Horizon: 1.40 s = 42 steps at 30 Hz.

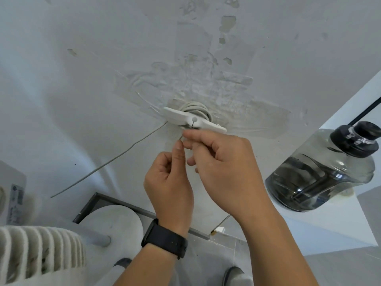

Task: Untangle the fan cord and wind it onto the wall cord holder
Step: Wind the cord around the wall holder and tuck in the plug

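A white cleat-shaped cord holder (177,114) is fixed to the patched white wall, with several turns of grey fan cord (195,108) wound behind it. One strand of the cord (107,162) runs from the holder down to the left toward the fan. Just below the holder, my left hand (169,182) pinches the cord's thin end between thumb and forefinger. My right hand (222,162) is beside it, its fingertips pinching the same cord right under the holder. The cord's end is mostly hidden by my fingers.
A white fan (39,250) with its round base (115,221) stands at lower left. A dark translucent water jug (321,172) with a black cap sits on a white ledge (309,230) at right. A black watch (165,238) is on my left wrist.
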Motion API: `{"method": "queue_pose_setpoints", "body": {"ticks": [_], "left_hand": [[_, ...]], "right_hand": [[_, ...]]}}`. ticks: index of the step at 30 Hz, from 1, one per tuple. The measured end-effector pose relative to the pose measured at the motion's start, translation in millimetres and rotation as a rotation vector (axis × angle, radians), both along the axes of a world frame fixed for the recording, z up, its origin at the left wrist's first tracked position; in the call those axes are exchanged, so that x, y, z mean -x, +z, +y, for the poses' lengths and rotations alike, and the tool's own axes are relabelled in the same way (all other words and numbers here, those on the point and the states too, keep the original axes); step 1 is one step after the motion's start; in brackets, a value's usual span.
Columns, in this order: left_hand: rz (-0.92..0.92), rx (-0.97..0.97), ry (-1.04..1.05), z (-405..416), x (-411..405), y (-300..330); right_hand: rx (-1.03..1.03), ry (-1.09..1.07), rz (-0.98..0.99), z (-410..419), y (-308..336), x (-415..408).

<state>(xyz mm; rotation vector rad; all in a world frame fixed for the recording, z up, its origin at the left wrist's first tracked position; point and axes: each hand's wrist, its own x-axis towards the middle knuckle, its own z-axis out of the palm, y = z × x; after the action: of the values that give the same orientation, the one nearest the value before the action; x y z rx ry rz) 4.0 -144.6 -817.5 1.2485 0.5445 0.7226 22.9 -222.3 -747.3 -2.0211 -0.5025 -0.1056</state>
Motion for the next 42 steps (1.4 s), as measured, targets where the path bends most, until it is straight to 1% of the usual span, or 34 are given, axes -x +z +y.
{"method": "queue_pose_setpoints", "body": {"ticks": [2, 4, 6, 8, 10, 13, 16, 19, 22, 24, 25, 28, 32, 35, 38, 42], "left_hand": [[-0.007, 0.021, 0.026, 4, -2, 0], [-0.022, 0.04, 0.043, 4, -2, 3], [-0.035, 0.062, 0.032, 4, -1, 5], [-0.06, 0.085, 0.014, 5, 0, 6], [-0.099, 0.119, 0.013, 5, 1, 9], [-0.144, 0.157, 0.057, 6, 0, 13], [-0.141, 0.206, 0.07, 4, -1, 13], [-0.067, 0.262, 0.046, 3, -3, 8], [0.063, 0.322, 0.032, 4, -3, 4], [0.096, 0.359, 0.026, 4, -2, 6], [0.084, 0.381, 0.034, 4, -1, 9], [-0.04, 0.439, 0.069, 7, -1, 16], [-0.199, 0.413, 0.122, 12, -2, 27], [-0.306, 0.373, 0.1, 13, -2, 34], [-0.382, 0.22, 0.092, 15, -2, 37], [-0.388, 0.016, 0.108, 13, 0, 39]], "right_hand": [[-0.047, -0.044, -0.14, 4, 6, 4], [-0.063, -0.084, -0.349, 8, 9, 6], [-0.006, -0.105, -0.488, 13, 7, 4], [0.084, -0.117, -0.532, 17, 3, 1], [0.16, -0.122, -0.524, 20, -1, -1], [0.276, -0.123, -0.448, 22, -4, 0], [0.365, -0.13, -0.437, 23, -6, -1], [0.346, -0.13, -0.433, 22, -9, -5], [0.271, -0.128, -0.431, 24, -13, -8], [0.226, -0.112, -0.422, 24, -13, -10], [0.213, -0.105, -0.419, 24, -13, -11], [0.185, -0.09, -0.407, 23, -12, -11], [0.173, -0.09, -0.394, 22, -10, -11], [0.182, -0.07, -0.39, 20, -10, -12], [0.169, -0.045, -0.374, 18, -10, -12], [0.158, -0.025, -0.366, 16, -8, -13]]}}
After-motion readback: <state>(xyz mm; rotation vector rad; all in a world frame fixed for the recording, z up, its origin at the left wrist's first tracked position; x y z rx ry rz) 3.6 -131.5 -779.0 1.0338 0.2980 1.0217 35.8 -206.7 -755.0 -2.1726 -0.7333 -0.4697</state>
